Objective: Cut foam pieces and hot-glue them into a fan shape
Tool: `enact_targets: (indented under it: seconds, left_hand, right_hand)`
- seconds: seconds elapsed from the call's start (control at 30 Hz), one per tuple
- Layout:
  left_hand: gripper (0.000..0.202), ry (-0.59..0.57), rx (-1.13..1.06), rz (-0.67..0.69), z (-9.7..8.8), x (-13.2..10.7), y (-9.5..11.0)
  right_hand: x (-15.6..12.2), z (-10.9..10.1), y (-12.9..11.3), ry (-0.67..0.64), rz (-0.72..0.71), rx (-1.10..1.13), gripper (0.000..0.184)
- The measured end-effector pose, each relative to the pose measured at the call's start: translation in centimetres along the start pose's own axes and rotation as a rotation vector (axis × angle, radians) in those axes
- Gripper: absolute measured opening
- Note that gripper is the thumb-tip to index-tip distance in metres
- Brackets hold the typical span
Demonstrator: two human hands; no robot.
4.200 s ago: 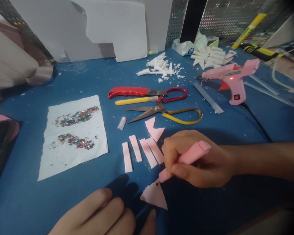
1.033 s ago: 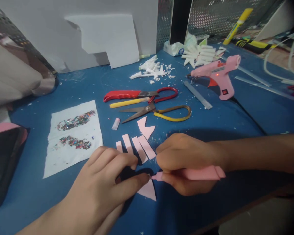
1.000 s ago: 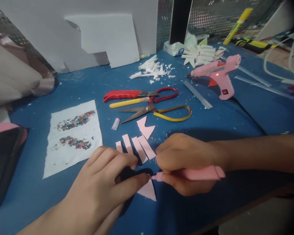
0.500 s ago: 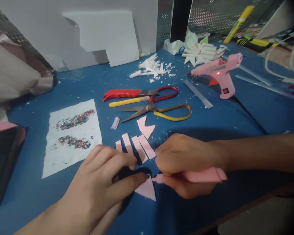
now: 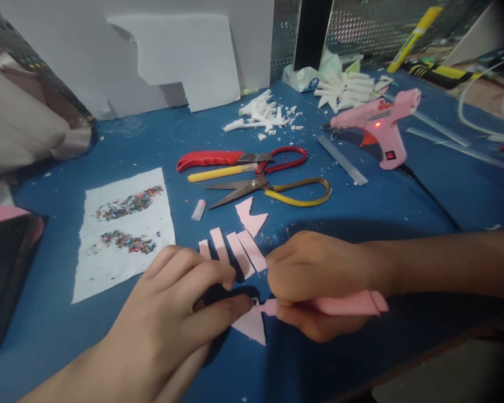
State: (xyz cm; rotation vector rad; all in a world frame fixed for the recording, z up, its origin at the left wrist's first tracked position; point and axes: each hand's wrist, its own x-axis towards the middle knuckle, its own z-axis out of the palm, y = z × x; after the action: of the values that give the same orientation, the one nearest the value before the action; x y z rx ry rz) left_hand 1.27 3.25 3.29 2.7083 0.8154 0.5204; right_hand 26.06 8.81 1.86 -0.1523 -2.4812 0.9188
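Wrapped round a pink marker (image 5: 344,304), my right hand (image 5: 315,274) holds it nearly level, with its tip on the top of a pink paper piece (image 5: 252,327). My left hand (image 5: 172,302) has its fingers curled and its thumb on that piece by the marker tip. Part of the piece is hidden under the hand. Just beyond my hands lie several pink paper strips (image 5: 240,254) and a notched pink scrap (image 5: 251,217). A small pale pink cap (image 5: 199,210) lies left of them.
Scissors (image 5: 252,187) with yellow handles, a red-handled cutter (image 5: 218,159) and a yellow pen (image 5: 222,173) lie ahead. A lit pink glue gun (image 5: 382,126) stands right. Left are white paper with glitter (image 5: 124,266) and a phone (image 5: 4,280). White scraps (image 5: 262,115) lie behind.
The marker tip has shifted slightly left, closer to my left thumb. My hands otherwise keep their places, and the view has moved a little.
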Motion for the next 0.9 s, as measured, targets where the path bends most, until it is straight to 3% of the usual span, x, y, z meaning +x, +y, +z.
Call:
enact_targets:
  seconds: [0.9]
  left_hand:
    - [0.042, -0.007, 0.010, -0.031, -0.02, -0.11, 0.10]
  right_hand:
    - [0.08, -0.33, -0.29, -0.006, 0.116, 0.085, 0.026]
